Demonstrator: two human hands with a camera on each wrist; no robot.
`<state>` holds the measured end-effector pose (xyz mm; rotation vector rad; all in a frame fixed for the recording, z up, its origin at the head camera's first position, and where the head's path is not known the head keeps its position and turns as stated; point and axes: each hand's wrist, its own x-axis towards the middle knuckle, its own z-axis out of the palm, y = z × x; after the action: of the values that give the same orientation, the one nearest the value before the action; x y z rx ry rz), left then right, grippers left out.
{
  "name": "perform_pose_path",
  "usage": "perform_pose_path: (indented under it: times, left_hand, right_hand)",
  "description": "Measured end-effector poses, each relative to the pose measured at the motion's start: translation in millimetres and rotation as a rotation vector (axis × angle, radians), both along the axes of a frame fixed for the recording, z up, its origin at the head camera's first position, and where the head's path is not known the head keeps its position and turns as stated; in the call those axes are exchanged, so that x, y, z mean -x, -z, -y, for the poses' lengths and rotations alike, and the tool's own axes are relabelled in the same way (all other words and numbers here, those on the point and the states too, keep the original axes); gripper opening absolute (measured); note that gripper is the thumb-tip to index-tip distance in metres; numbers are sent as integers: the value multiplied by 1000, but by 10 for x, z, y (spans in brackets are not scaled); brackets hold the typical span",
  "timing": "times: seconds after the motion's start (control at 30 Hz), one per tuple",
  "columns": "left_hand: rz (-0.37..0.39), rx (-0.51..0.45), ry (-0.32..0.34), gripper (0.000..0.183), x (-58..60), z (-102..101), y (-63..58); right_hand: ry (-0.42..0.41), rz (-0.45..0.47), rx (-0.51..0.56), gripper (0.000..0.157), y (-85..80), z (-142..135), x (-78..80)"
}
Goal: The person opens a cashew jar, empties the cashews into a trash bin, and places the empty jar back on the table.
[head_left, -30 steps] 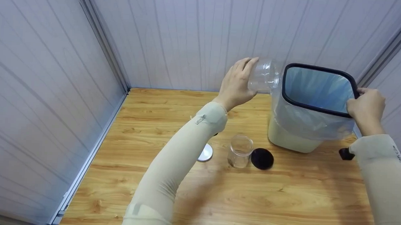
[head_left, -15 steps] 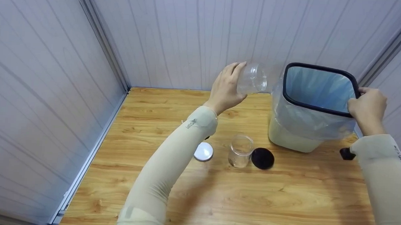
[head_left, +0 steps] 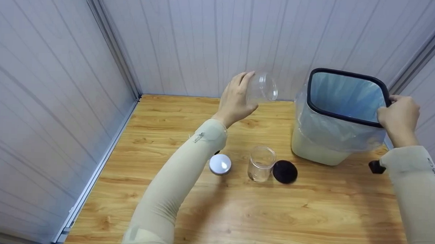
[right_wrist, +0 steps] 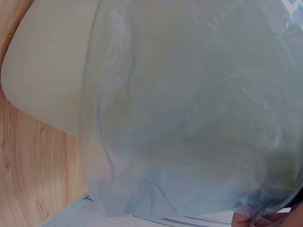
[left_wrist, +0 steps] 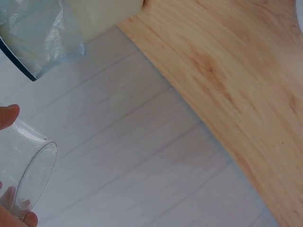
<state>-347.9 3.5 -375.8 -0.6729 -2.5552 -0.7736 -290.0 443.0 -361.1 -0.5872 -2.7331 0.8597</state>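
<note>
In the head view my left hand (head_left: 236, 100) grips a clear plastic jar (head_left: 262, 88) round its side. The jar is tilted, its round end toward the bin, and looks see-through with nothing visible inside. Part of that jar (left_wrist: 33, 161) shows at the lower left of the left wrist view, fingers round it. My right hand (head_left: 400, 117) grips the black rim of a cream trash bin (head_left: 317, 152), which leans toward me. A translucent bag (head_left: 341, 136) lines the bin and folds down over its outside. In the right wrist view the bag (right_wrist: 189, 109) fills most of the picture.
A second clear jar (head_left: 261, 164) stands upright on the wooden table (head_left: 264, 223). Beside it lie a black lid (head_left: 285, 172) on the right and a white lid (head_left: 220, 164) on the left. Panelled walls (head_left: 191, 44) enclose the table's back and sides.
My left hand has drawn the tilted jar leftward and slightly down, away from the bin's rim. The white lid shows more fully now. My right hand and the bin have hardly moved.
</note>
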Motion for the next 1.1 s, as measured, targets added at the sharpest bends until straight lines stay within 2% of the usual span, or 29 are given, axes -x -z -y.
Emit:
perform_pose_path:
  times: [0.53, 0.77, 1.1]
  left_hand:
    - [27, -43, -28, 96, -18, 213, 243]
    - [86, -62, -41, 95, -47, 325, 385]
    - [126, -110, -71, 97, -66, 496, 586]
  right_hand:
    - [7, -5, 11, 62, -4, 7, -4]
    - [9, 0, -3, 64, 8, 20, 18]
    - [6, 12, 0, 63, -30, 29, -8]
